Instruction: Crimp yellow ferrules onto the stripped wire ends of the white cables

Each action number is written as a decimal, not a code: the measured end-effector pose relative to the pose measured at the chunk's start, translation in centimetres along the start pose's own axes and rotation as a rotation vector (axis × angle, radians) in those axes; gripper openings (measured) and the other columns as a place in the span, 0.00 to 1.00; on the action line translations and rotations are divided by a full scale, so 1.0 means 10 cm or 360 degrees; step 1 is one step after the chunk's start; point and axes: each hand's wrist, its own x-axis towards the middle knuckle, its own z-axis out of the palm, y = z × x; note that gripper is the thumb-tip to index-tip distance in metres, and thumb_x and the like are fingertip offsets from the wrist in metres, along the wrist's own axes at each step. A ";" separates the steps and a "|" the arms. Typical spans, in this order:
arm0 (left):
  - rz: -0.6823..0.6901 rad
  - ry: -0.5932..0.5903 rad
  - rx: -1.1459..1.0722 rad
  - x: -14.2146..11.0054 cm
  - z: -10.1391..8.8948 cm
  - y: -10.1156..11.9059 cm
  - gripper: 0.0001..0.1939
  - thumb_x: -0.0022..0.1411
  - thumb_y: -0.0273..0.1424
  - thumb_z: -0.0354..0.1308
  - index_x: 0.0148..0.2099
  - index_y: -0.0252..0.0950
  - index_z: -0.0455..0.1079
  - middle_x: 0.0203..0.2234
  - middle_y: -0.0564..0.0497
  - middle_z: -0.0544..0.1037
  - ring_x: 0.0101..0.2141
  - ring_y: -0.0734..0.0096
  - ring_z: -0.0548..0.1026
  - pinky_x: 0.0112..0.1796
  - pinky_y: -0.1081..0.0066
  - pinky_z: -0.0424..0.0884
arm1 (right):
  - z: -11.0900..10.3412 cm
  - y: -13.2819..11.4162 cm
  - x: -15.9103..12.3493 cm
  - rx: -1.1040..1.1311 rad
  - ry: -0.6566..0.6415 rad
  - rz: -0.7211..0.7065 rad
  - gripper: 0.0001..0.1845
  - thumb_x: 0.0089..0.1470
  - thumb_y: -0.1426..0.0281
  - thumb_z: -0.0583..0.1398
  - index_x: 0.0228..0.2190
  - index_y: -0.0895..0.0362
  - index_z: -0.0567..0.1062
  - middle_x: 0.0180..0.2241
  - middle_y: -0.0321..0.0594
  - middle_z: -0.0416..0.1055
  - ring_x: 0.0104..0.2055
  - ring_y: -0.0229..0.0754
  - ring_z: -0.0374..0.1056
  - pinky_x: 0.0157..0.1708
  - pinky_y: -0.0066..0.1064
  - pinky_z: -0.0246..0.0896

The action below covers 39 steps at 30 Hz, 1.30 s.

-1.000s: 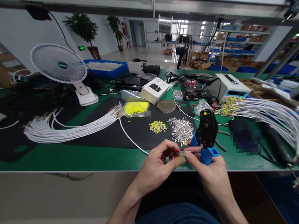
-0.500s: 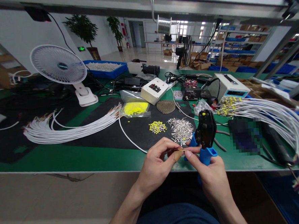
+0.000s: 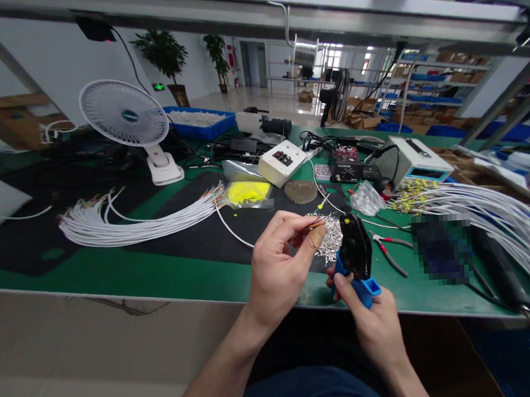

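Note:
My left hand (image 3: 280, 257) is closed, thumb and fingers pinching the thin coloured wires (image 3: 314, 224) at the end of a white cable (image 3: 231, 227). Just above those fingertips a small yellow piece (image 3: 320, 206) shows; I cannot tell whether it sits on a wire. My right hand (image 3: 375, 317) grips a crimping tool (image 3: 357, 250) with a black head and blue handles, head up. Behind the fingertips lies a heap of small silvery crimp terminals (image 3: 330, 242), partly covered by my left hand. The yellow-sleeved pile is hidden behind that hand.
A bundle of white cables (image 3: 136, 227) lies left, another (image 3: 480, 200) right. Behind stand a bag of yellow sleeves (image 3: 249, 192), a white switch box (image 3: 282, 161) and a fan (image 3: 125, 114). Red-handled cutters (image 3: 390, 253) lie right of the crimping tool, near a black handheld tool (image 3: 496, 265).
My hands have parted: the left rose with the wires, and the right drew down slightly with the crimping tool. The view shifted, and the cutters now show more fully.

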 end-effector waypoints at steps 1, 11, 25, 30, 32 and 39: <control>0.0013 -0.0006 0.0021 -0.01 0.01 0.01 0.07 0.68 0.27 0.67 0.47 0.39 0.81 0.39 0.51 0.77 0.37 0.73 0.74 0.35 0.74 0.70 | 0.01 0.00 0.00 -0.0021 0.0009 -0.0020 0.21 0.60 0.52 0.66 0.24 0.55 0.75 0.31 0.39 0.75 0.40 0.46 0.73 0.38 0.33 0.64; 0.0025 0.0019 0.0113 -0.05 0.01 0.00 0.06 0.68 0.28 0.67 0.47 0.38 0.80 0.38 0.51 0.77 0.35 0.74 0.73 0.35 0.74 0.71 | 0.05 0.03 0.02 -0.0181 0.0005 -0.0182 0.18 0.62 0.54 0.64 0.33 0.56 0.79 0.32 0.41 0.79 0.36 0.46 0.73 0.39 0.35 0.64; -0.0021 -0.0004 0.0051 -0.08 -0.01 -0.05 0.07 0.69 0.29 0.65 0.48 0.38 0.80 0.39 0.48 0.77 0.38 0.69 0.74 0.37 0.71 0.72 | 0.06 0.03 0.02 -0.0401 -0.0024 -0.0481 0.11 0.66 0.60 0.61 0.35 0.54 0.77 0.40 0.42 0.77 0.42 0.47 0.74 0.44 0.36 0.65; -0.0096 -0.0027 0.0009 -0.11 -0.06 -0.05 0.06 0.69 0.29 0.65 0.48 0.39 0.81 0.38 0.50 0.77 0.37 0.71 0.74 0.34 0.74 0.69 | 0.00 0.19 0.01 -0.0645 0.0177 -0.0556 0.11 0.61 0.64 0.64 0.38 0.51 0.65 0.47 0.45 0.76 0.43 0.48 0.75 0.42 0.37 0.66; -0.0114 -0.0031 -0.0019 -0.13 -0.09 -0.05 0.06 0.69 0.29 0.65 0.47 0.39 0.81 0.38 0.50 0.77 0.37 0.72 0.74 0.34 0.74 0.69 | -0.02 0.23 0.00 -0.0671 0.0265 -0.0559 0.20 0.57 0.68 0.65 0.47 0.52 0.64 0.50 0.48 0.75 0.48 0.51 0.75 0.45 0.40 0.68; -0.0240 -0.0094 -0.0038 -0.19 -0.19 -0.06 0.05 0.70 0.32 0.65 0.46 0.40 0.81 0.36 0.50 0.75 0.34 0.71 0.72 0.32 0.73 0.67 | -0.03 0.19 0.03 -0.0981 0.0037 -0.0861 0.36 0.53 0.78 0.58 0.63 0.56 0.63 0.56 0.52 0.70 0.57 0.57 0.68 0.57 0.51 0.65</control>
